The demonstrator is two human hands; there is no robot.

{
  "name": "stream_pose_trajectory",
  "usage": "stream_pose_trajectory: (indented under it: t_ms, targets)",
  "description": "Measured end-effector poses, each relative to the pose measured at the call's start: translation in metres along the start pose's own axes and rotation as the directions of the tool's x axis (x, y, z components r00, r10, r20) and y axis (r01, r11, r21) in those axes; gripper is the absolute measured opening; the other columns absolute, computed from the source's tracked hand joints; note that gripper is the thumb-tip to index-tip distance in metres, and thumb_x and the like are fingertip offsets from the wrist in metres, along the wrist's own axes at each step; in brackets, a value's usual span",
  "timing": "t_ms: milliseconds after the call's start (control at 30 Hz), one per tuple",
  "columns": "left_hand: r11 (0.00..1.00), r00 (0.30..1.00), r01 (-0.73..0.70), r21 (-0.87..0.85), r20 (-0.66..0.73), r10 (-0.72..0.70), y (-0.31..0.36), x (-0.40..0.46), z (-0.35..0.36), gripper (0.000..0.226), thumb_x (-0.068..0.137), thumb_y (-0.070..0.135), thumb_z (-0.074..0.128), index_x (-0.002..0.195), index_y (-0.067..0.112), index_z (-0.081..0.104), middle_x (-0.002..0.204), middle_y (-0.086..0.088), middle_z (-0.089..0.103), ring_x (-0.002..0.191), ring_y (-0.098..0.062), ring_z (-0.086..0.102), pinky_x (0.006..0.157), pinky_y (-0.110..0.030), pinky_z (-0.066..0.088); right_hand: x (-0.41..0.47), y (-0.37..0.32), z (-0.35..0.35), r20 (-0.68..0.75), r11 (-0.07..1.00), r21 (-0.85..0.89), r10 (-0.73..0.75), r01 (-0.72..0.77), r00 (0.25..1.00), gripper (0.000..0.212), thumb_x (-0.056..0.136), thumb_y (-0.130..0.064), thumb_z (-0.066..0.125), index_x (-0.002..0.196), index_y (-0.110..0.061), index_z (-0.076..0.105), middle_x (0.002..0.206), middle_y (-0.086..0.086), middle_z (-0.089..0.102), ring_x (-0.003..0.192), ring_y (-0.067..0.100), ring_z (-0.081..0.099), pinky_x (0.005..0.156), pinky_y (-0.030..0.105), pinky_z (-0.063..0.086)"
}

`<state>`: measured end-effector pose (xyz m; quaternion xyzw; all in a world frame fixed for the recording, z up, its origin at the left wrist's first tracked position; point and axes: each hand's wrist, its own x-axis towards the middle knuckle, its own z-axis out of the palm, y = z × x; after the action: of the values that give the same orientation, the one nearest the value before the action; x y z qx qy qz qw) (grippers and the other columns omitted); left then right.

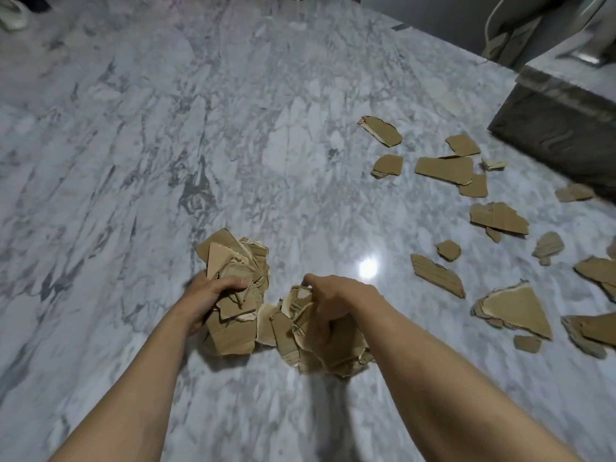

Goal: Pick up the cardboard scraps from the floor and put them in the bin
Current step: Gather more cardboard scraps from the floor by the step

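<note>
Head view: the left hand [208, 296] is closed around a thick bundle of cardboard scraps [233, 261], fingers curled over the near face and the thumb side hidden behind the stack; the bundle fans out above and below the fist, its lowest flat piece hanging toward the marble floor [166, 128]; the right hand [328, 300] is likewise curled tight on a second bundle of scraps [293, 331], the knuckles uppermost and the torn pieces spilling out beneath the palm; the two bundles sit just beside each other, their inner edges touching or nearly touching between the hands; whether either bundle rests on the floor cannot be told. To the right of the right hand, loose scraps lie flat on the floor, well apart from both grips: a long strip [436, 275] nearest, a large triangular piece [515, 310] beyond it, a small square piece [448, 250], a broad torn piece [498, 217] and a cluster of flat pieces [445, 169] farther off; farther still to the right of the right hand stands a dark grey block with a pale top edge [560, 118], with several scraps lying close to its base; a white cable [490, 25] runs down behind the block.
</note>
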<state>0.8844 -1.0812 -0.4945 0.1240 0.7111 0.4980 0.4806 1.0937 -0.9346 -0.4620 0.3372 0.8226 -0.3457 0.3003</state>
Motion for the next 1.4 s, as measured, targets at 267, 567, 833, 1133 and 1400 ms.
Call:
stream_pose_trajectory:
  t_ms: [267,567,833,1133,1400]
  targets:
    - [0.999,0.999,-0.029,0.015,0.02,0.029,-0.001,0.003,0.01,0.054,0.062,0.007,0.085,0.114,0.005,0.069,0.1,-0.017,0.077,0.082,-0.028,0.074,0.068,-0.03,0.056,-0.001,0.004,0.009,-0.108,0.998,0.06,0.029,-0.023,0.994,0.034,0.078,-0.015,0.069,0.111,-0.017,0.064,0.106,0.006,0.065,0.096,0.03,0.063,0.075,0.035,0.048]
    - [0.996,0.997,0.014,0.085,0.068,-0.02,-0.003,-0.005,-0.004,0.067,0.05,0.018,0.086,0.114,0.007,0.069,0.099,-0.016,0.078,0.088,-0.033,0.075,0.074,-0.034,0.057,-0.013,0.028,0.001,-0.075,0.95,0.311,0.056,-0.03,0.996,0.043,0.063,-0.02,0.089,0.102,-0.022,0.072,0.104,0.001,0.072,0.096,0.029,0.066,0.088,0.038,0.057]
    - [0.999,0.999,-0.026,0.046,0.045,0.024,0.012,-0.011,-0.002,0.073,0.04,0.021,0.087,0.11,0.004,0.07,0.093,-0.015,0.078,0.078,-0.027,0.075,0.071,-0.032,0.057,-0.047,0.082,-0.052,-0.112,0.741,0.666,0.22,-0.092,0.969,0.061,0.05,-0.018,0.098,0.105,-0.011,0.072,0.099,0.008,0.076,0.094,0.032,0.071,0.085,0.046,0.06]
    - [0.998,1.0,0.013,0.07,0.017,-0.014,0.006,-0.02,-0.006,0.059,0.055,0.013,0.086,0.111,0.003,0.069,0.097,-0.017,0.078,0.078,-0.027,0.075,0.069,-0.032,0.056,-0.038,0.021,-0.013,-0.051,0.946,0.324,0.052,-0.033,0.997,0.121,0.059,-0.027,0.095,0.156,-0.032,0.022,0.157,-0.002,0.038,0.136,0.031,0.045,0.102,0.039,0.047]
    - [0.993,0.995,0.1,0.069,-0.005,-0.1,-0.021,-0.022,-0.028,0.064,0.064,0.011,0.084,0.123,0.0,0.064,0.104,-0.019,0.076,0.085,-0.03,0.075,0.062,-0.028,0.059,0.006,-0.048,0.052,-0.129,0.867,0.452,0.294,-0.208,0.947,0.106,0.065,-0.03,0.086,0.146,-0.019,0.019,0.127,0.01,0.056,0.117,0.037,0.055,0.094,0.048,0.05]
